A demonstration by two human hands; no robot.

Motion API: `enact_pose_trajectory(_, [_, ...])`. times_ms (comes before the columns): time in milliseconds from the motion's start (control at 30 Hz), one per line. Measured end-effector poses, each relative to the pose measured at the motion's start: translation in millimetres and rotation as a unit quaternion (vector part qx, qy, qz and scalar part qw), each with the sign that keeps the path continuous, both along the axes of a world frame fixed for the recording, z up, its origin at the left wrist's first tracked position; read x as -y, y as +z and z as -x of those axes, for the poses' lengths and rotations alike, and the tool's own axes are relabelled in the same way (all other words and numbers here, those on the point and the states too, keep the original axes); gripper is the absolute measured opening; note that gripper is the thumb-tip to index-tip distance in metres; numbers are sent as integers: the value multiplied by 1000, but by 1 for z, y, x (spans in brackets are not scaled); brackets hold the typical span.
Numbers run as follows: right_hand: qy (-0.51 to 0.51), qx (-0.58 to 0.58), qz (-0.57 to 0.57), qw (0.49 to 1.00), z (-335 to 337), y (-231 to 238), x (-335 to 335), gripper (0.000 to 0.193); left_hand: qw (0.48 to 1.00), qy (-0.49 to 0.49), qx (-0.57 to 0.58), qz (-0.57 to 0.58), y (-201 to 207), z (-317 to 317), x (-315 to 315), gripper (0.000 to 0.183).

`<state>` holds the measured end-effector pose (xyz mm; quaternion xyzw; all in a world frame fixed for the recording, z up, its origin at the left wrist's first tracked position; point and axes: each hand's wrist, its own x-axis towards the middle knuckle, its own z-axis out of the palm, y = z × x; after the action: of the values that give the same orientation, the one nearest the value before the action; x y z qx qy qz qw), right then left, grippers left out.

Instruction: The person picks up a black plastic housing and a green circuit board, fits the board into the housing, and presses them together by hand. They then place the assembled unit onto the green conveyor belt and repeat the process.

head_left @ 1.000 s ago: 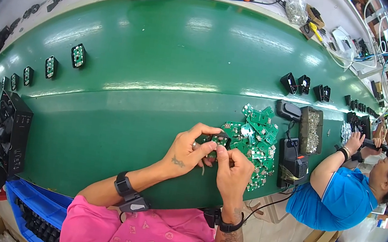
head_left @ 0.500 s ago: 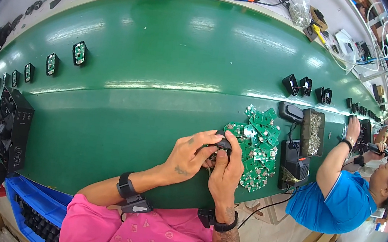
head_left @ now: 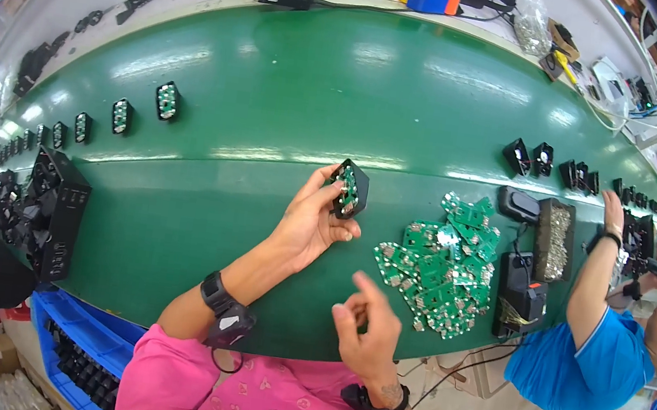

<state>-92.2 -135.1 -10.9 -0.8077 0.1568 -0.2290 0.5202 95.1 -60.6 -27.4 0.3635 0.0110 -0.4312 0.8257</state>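
Note:
A black plastic housing (head_left: 359,194) with a green circuit board (head_left: 345,195) inside is tilted up in my left hand (head_left: 305,223), which grips it above the middle of the green table. Its board side faces left. My right hand (head_left: 369,335) is lower and to the right, near the table's front edge and apart from the housing. Its index finger and thumb are stretched out, the other fingers curl, and it holds nothing; the fingers are slightly blurred. Right of it lies a heap of green circuit boards (head_left: 454,263).
Housings with boards (head_left: 167,101) form a row at the left, behind a black box (head_left: 58,211) of parts. Black housings (head_left: 517,157) line the right, near a tray of small metal parts (head_left: 554,239) and a black device (head_left: 522,297). A co-worker (head_left: 583,355) works at the right.
My hands have come apart. The left has lifted the housing forward and left, turning its board into view, while the right has drawn back toward me. The whole view has shifted slightly.

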Motion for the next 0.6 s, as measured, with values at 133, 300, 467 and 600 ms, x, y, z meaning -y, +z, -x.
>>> enact_pose_trajectory(133, [102,-6,74,992,7,-20,3,23,994,-17,-78,77,-11,-19,-9,24])
enact_pose_trajectory(300, [72,-13,26,997,-1,-18,0,14,997,32,-59,44,0,-33,-21,24])
enact_pose_trajectory(467, [76,-11,30,997,6,-21,1,11,950,130,235,-160,8,-79,-30,32])
enact_pose_trajectory(600, [77,-8,24,997,7,-16,3,10,800,232,415,-365,-9,-141,-51,25])
